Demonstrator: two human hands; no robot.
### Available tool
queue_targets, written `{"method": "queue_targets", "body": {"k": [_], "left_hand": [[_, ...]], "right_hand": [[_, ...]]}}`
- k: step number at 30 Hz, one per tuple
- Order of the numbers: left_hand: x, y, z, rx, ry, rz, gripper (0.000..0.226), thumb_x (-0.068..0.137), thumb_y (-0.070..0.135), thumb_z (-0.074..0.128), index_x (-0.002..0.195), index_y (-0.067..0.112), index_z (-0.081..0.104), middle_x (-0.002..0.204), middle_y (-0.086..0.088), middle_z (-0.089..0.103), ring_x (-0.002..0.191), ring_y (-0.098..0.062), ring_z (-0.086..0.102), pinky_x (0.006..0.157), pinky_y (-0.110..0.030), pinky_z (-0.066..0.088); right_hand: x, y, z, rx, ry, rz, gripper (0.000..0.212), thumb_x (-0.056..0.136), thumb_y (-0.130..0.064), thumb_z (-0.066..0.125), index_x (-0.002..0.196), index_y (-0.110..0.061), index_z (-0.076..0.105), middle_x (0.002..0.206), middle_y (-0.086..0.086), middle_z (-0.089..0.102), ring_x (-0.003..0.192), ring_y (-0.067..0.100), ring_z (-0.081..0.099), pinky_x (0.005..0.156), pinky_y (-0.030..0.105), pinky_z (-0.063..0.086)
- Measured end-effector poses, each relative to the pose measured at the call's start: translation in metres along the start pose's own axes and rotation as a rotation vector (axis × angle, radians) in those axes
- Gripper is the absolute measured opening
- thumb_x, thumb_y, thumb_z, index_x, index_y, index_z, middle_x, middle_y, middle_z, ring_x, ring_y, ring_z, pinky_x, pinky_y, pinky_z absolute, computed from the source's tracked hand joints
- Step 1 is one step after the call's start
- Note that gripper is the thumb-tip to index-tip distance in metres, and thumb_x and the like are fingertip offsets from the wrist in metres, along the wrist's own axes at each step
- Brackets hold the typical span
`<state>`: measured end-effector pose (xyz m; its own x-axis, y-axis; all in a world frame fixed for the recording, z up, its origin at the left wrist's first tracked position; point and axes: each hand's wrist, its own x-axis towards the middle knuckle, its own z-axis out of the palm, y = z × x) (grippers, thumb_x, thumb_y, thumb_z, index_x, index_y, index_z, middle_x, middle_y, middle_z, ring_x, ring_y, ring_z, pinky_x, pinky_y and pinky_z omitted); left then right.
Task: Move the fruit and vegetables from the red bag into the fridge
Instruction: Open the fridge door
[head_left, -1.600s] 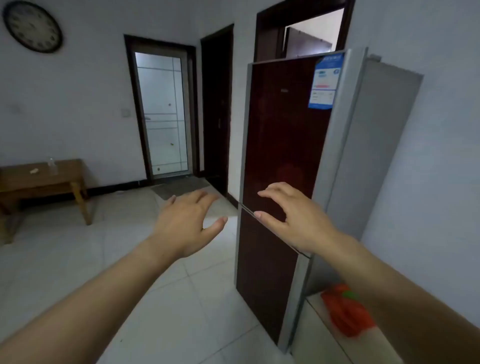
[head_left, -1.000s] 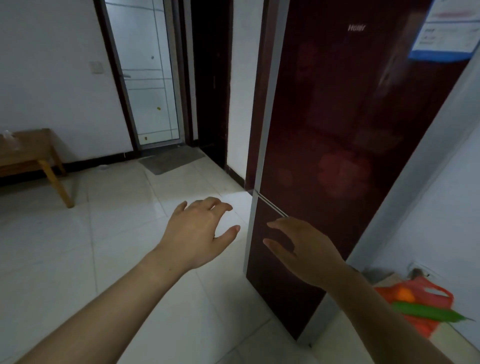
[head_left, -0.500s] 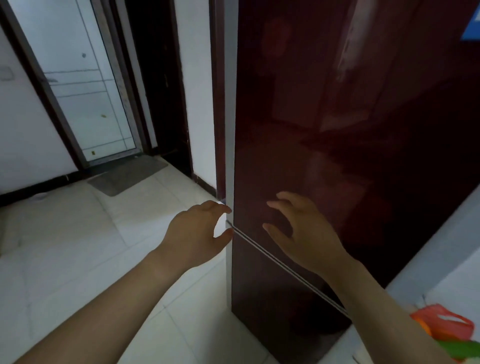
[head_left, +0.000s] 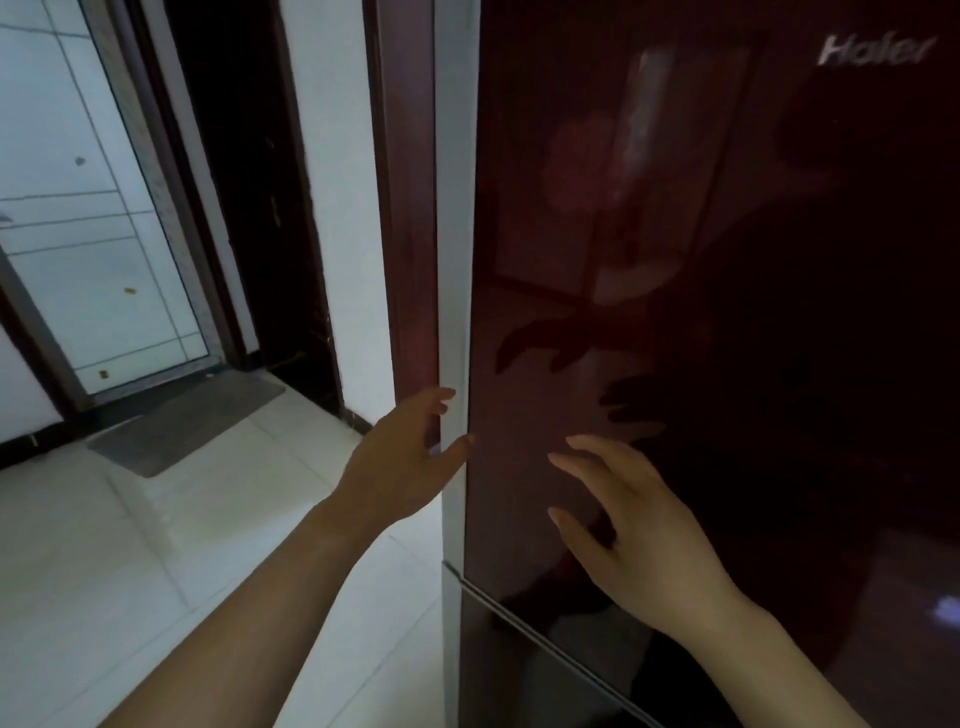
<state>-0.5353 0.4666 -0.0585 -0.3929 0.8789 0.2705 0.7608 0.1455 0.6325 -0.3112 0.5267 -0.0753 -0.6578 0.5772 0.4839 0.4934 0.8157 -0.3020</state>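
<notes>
The left hand (head_left: 402, 470) was at the silver edge of the fridge (head_left: 727, 260), fingers curled around it, perhaps gripping. The right hand (head_left: 639, 530) hovered spread and empty before the closed dark red upper door. The red bag was out of view.

The single head-worn camera looked forward and slightly down from close in front of the fridge (head_left: 727, 260), whose dark red door filled the right half of the frame. It faced the door's left edge, with the tiled floor (head_left: 130, 571) and a pale doorway (head_left: 88, 208) falling away at left. Both forearms entered from the bottom edge.
</notes>
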Motion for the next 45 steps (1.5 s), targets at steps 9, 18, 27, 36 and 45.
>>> {"method": "queue_targets", "body": {"k": [9, 18, 27, 36, 45], "left_hand": [[0.084, -0.048, -0.019, -0.139, -0.080, 0.140, 0.061, 0.084, 0.037, 0.062, 0.136, 0.025, 0.034, 0.132, 0.007, 0.047, 0.118, -0.014, 0.049, 0.094, -0.025, 0.039], [0.136, -0.068, -0.017, -0.358, -0.387, 0.265, 0.052, 0.084, 0.033, 0.062, 0.131, 0.034, 0.040, 0.121, 0.020, 0.055, 0.112, -0.001, 0.051, 0.094, -0.029, 0.043], [0.133, -0.076, -0.011, -0.545, -0.469, 0.336, 0.057, 0.087, 0.024, 0.061, 0.134, 0.038, 0.032, 0.127, 0.014, 0.053, 0.110, 0.002, 0.051, 0.083, -0.019, 0.045], [0.119, -0.068, -0.006, -0.581, -0.427, 0.290, 0.067, 0.086, 0.027, 0.063, 0.140, 0.036, 0.026, 0.130, 0.017, 0.048, 0.116, -0.004, 0.048, 0.086, -0.023, 0.046], [0.100, -0.046, -0.003, -0.544, -0.232, 0.053, 0.059, 0.065, 0.037, 0.072, 0.118, 0.032, 0.047, 0.111, 0.009, 0.063, 0.104, -0.011, 0.061, 0.097, -0.044, 0.048]], "right_hand": [[0.057, -0.040, 0.049, -0.066, 0.130, 0.108, 0.046, 0.087, -0.048, 0.043, 0.128, -0.028, 0.049, 0.137, -0.010, 0.042, 0.129, 0.009, 0.036, 0.093, 0.035, 0.049], [0.091, -0.061, 0.061, -0.272, 0.391, 0.226, 0.050, 0.087, -0.039, 0.049, 0.132, -0.019, 0.049, 0.149, 0.002, 0.030, 0.139, 0.020, 0.025, 0.106, 0.047, 0.037], [0.096, -0.052, 0.070, -0.590, 0.325, 0.479, 0.070, 0.089, -0.053, 0.041, 0.148, -0.030, 0.012, 0.157, 0.004, -0.011, 0.143, 0.028, -0.015, 0.111, 0.052, -0.003], [0.090, -0.048, 0.070, -0.645, 0.279, 0.492, 0.071, 0.090, -0.053, 0.041, 0.148, -0.031, 0.008, 0.157, 0.002, -0.014, 0.143, 0.027, -0.015, 0.112, 0.048, -0.003], [0.040, -0.026, 0.067, -0.628, 0.125, 0.380, 0.065, 0.090, -0.051, 0.036, 0.148, -0.033, 0.010, 0.158, -0.003, -0.005, 0.144, 0.022, -0.006, 0.115, 0.046, 0.010]]}}
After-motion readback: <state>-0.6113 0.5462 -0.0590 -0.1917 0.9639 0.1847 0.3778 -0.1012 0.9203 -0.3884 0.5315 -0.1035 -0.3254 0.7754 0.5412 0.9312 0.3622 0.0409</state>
